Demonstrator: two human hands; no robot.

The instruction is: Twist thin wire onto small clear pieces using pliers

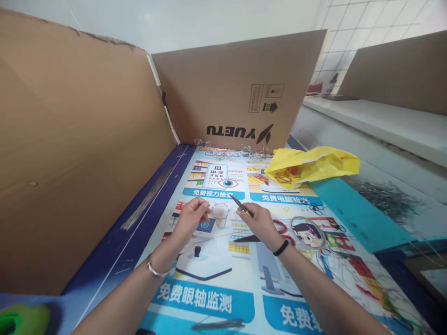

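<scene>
My left hand [194, 216] is closed in a pinch on a thin bent wire [228, 209], whose rounded outline stands out between the two hands. My right hand [260, 222] is wrapped round a slim dark tool with a pointed tip [237, 202]; a bit of yellow shows near the fingers, and its grip is hidden in the palm. That tip points up and left, close above the wire. Red-handled scissors [281, 227] lie on the printed sheet, partly covered by the right hand and wrist. Right of them is a round ring [324, 239].
Cardboard panels [80, 139] wall off the left and back. A yellow bag [314, 165] lies back right, beside a teal board [359, 214] and a wire heap [387, 200]. Straight wires [146, 200] lie left. A green roll [24, 318] sits front left.
</scene>
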